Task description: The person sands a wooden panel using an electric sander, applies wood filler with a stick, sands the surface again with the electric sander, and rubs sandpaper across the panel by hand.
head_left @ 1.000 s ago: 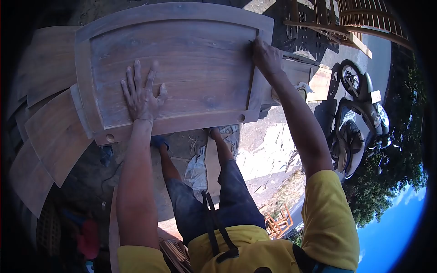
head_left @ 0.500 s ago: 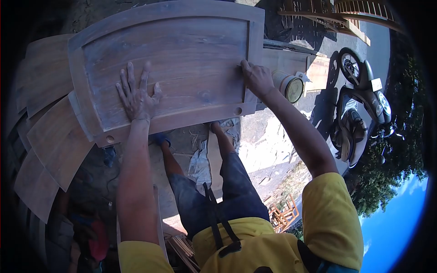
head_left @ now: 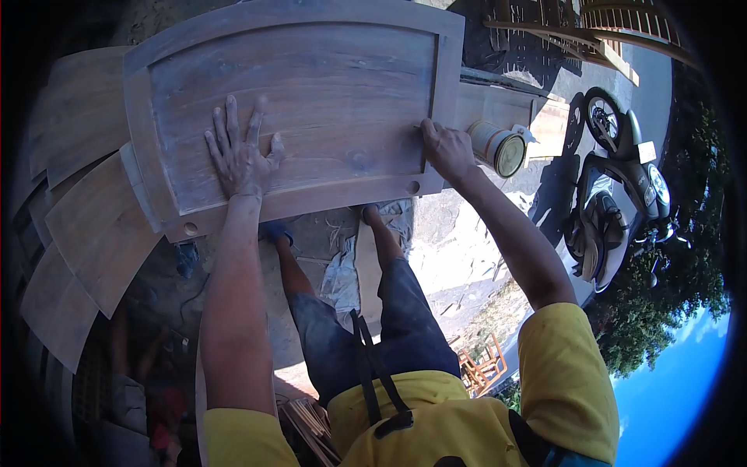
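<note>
A wooden frame-and-panel board [head_left: 311, 101] with one curved side and pale dust on its surface lies flat before me. My left hand [head_left: 243, 159] rests on the recessed panel, palm down and fingers spread. At the right inner edge of the raised frame, my right hand [head_left: 447, 149] is closed, its fingertips pinched against the groove. A small dark tip shows at those fingers, but I cannot make out what they hold. Close beside the right hand stands a tin can [head_left: 499, 149] with a lid. Two round holes mark the frame's near rail.
Several curved wooden panels [head_left: 101, 233] are stacked at the left. A motorcycle [head_left: 615, 187] is parked at the right. Slatted wooden furniture [head_left: 607, 35] stands at the top right. Cloth scraps [head_left: 341, 276] lie by my feet. Another person's arm [head_left: 118, 342] shows in the dark lower left.
My right hand has slid a short way toward me along the frame's inner edge. My left hand stays in place on the panel. The whole view has shifted slightly.
</note>
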Motion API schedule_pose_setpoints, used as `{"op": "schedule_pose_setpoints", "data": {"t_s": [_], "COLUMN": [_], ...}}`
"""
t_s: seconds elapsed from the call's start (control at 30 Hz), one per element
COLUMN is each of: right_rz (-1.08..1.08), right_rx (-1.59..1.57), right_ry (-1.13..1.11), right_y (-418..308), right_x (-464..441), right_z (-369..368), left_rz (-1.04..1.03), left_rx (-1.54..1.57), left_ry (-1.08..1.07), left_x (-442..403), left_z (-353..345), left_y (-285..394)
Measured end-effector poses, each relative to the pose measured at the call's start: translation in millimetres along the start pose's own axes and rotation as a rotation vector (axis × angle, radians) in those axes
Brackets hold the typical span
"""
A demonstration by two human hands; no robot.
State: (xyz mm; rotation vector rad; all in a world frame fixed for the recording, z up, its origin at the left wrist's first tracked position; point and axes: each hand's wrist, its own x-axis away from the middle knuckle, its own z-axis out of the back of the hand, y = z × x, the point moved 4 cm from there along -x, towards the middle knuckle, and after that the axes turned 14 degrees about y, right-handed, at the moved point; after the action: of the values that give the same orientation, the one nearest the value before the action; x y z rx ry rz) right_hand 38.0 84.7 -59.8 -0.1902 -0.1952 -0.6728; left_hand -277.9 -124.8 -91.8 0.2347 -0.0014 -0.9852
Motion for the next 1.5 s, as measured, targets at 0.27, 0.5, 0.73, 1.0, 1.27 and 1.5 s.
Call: {"op": "schedule_pose_setpoints", "data": {"t_s": [0.27,0.5,0.73,1.0,1.27,1.5], "right_rz": [0.099,0.11,0.095,-0.414,0.267,0.421], "right_rx": [0.045,0.13,0.0,-0.629,-0.023,-0.376], "right_ry": [-0.242,0.228,-0.281,-0.317,-0.08,0.005], "right_y": [0.3,31.1,-23.3,1.4,-14.0,-85.4], "right_x": [-12.2,-89.1,53.6,12.3,51.4,13.0], "right_z": [6.6,16.3,-8.5,42.0,7.7,-28.3], "left_rz": [0.001,-0.014,-0.009,0.005,-0.003,-0.007], "left_rx": [0.007,0.005,0.026,0.045,0.046,0.031], "left_ry": [0.007,0.036,0.049,0.044,0.056,0.061], "left_x": [1.6,1.7,0.5,2.6,1.1,1.8], "left_z": [-1.7,-2.4,-0.4,-2.5,-2.9,-2.9], "left_y": [-0.9,-1.3,-0.5,-2.5,-2.8,0.1]}}
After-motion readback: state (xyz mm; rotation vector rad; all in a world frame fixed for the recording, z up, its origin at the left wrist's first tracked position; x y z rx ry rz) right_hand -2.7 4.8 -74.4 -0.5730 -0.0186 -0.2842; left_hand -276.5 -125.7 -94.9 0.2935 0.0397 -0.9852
